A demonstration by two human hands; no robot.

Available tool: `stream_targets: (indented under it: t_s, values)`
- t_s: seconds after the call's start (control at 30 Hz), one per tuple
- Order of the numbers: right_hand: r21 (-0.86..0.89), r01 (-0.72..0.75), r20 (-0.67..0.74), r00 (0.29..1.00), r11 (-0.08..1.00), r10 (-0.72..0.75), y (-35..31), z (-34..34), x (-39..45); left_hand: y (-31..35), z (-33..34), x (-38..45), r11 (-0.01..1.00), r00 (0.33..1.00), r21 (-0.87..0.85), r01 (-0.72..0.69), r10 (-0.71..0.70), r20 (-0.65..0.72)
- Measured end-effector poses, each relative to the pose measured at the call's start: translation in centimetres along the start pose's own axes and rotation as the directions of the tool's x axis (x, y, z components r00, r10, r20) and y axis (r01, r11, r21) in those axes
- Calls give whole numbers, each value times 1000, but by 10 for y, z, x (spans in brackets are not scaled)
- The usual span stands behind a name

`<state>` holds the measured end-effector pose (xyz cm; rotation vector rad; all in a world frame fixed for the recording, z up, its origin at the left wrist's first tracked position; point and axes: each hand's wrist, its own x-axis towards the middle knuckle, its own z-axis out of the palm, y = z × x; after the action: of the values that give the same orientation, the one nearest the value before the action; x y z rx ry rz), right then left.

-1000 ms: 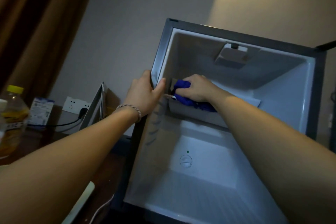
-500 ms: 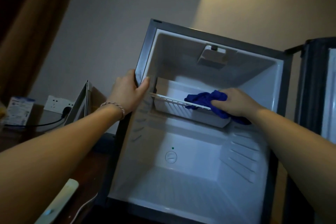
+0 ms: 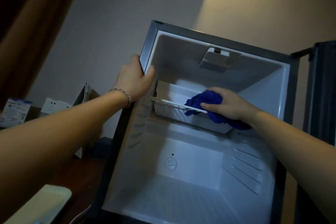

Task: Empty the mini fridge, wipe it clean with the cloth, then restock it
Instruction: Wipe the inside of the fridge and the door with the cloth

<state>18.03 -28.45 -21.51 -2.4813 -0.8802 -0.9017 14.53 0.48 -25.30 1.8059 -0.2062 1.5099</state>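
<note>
- The blue cloth [image 3: 205, 101] is bunched up on the front rail of the wire shelf [image 3: 174, 104], over at the right end, inside the mini fridge [image 3: 190, 151], which looks emptied out.
- Your right hand [image 3: 224, 104] is clamped down on the cloth, fingers closed over it.
- Your left hand [image 3: 135, 80] is wrapped around the fridge's left front edge, bracing it.
- Heads up: that shelf looks thin, so if you lean hard on the rail it could pop off its side ribs.
- The door [image 3: 321, 96] hangs open on the right; your elbow could bump it.
</note>
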Motion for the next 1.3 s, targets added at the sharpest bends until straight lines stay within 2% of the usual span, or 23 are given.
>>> stream_targets:
  t_s: [0.1,0.2,0.3,0.37,0.43,0.5,0.57,0.67,0.93,1.03,1.1,1.17,1.3]
  values:
    - [100,41,-65,997,994,-35,-8,19,17,7,8,18,1000,999,-16,-24,23,-44]
    - [210,55,-14,998,976,-53,-24,33,38,7,10,14,999,998,-5,-39,38,-48]
    - [12,39,121,992,999,-40,-39,35,58,8,11,12,999,998,4,-49,49,-39]
    - [-65,-31,272,961,997,47,-41,30,63,9,9,13,998,998,5,-56,56,-38]
    - [187,-180,417,905,966,88,-39,21,61,7,9,12,998,998,-7,-59,59,-33]
    - [373,-282,447,889,884,96,-38,14,56,6,9,12,998,997,-16,-58,57,-42]
    - [281,-231,387,915,931,111,-35,12,56,6,10,12,998,998,-26,-49,48,-50]
    - [89,-127,201,974,988,107,-34,19,58,8,10,11,999,998,-32,-38,36,-57]
    - [75,-149,150,979,986,136,-45,31,53,10,9,9,1000,1000,-31,-4,3,-30]
    - [76,-159,81,985,984,153,-41,31,52,10,9,7,999,1000,-41,-3,2,-25]
    - [-18,-91,-18,996,996,90,-41,31,52,10,9,7,999,1000,-53,-11,9,-27]
    - [-187,-25,-143,990,982,-2,-44,27,51,10,8,7,999,999,-47,-11,10,-33]
    - [-347,-2,-313,943,938,-114,-45,22,48,9,9,9,998,998,-60,-22,19,-51]
